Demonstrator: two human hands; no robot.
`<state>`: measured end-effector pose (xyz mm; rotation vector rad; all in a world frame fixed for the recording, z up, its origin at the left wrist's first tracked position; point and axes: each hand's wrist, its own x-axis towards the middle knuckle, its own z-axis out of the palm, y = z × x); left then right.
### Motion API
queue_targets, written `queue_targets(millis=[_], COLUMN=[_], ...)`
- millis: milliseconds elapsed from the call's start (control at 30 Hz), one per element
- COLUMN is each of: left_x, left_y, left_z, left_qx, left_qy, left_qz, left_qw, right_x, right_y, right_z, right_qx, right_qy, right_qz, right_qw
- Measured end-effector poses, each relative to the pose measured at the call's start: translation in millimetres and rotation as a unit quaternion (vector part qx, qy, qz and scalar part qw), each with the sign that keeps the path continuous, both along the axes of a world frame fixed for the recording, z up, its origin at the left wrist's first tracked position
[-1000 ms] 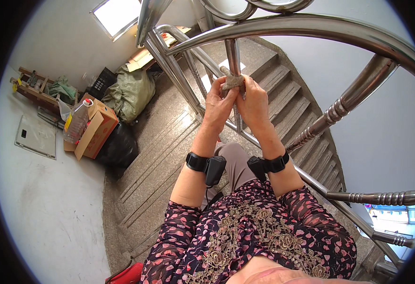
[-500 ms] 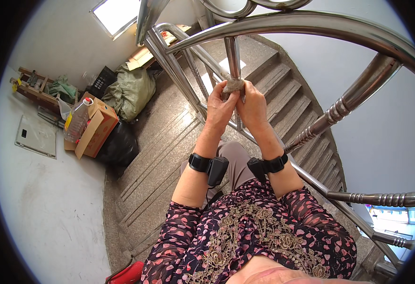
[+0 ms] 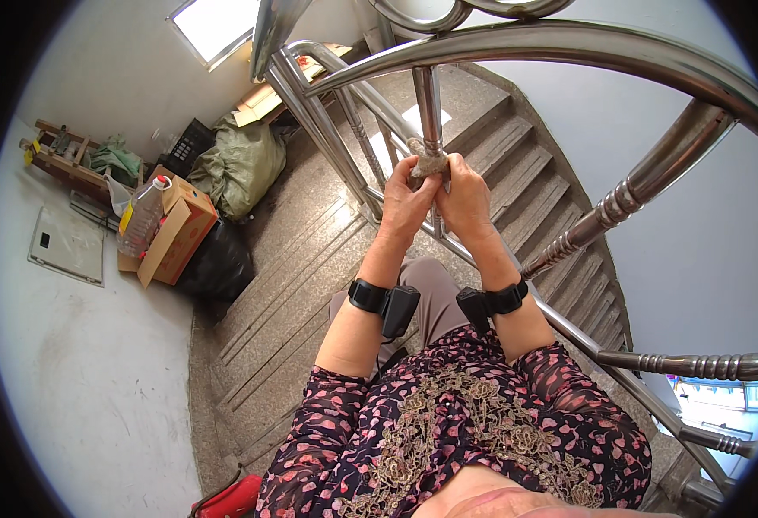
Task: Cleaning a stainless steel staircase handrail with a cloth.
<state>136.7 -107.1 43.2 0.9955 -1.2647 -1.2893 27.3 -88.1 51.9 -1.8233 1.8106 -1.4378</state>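
Note:
A greyish-beige cloth is bunched around a shiny metal baluster of the stair railing. My left hand grips the cloth from the left with bent fingers, its thumb pressed toward the post. From the other side my right hand is closed on the same cloth, its fingers curled and partly hidden behind it. The two hands nearly touch at the post. Below them, the baluster continues down to a lower rail, partly covered by my hands.
A curved steel handrail arches over the hands. Stone steps descend at the right. On the landing at left stand a cardboard box with a plastic bottle, a green sack and a black bag. A red bag lies lower left.
Both hands and the cloth have shifted very slightly down along the baluster. The grip on the cloth looks much the same.

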Motion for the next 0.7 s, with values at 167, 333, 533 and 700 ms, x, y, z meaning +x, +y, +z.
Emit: queue_targets(millis=[167,333,533,700], left_x=[2,2,3,3], left_y=[0,0,-1,-2], left_z=[-6,-10,-14,-19], left_qx=[0.017,0.029,0.040,0.038], left_qy=[0.030,0.040,0.037,0.038], left_qz=[-0.023,-0.024,-0.026,-0.023], left_qw=[0.999,0.998,0.998,0.998], right_x=[0,1,-2,-1], right_y=[-1,0,0,-1], right_z=[-7,-12,-16,-23], right_qx=[-0.030,-0.014,0.002,0.015], right_qy=[-0.018,-0.012,0.014,0.019], right_qz=[0.013,0.012,0.019,0.010], right_qw=[0.999,1.000,1.000,1.000])
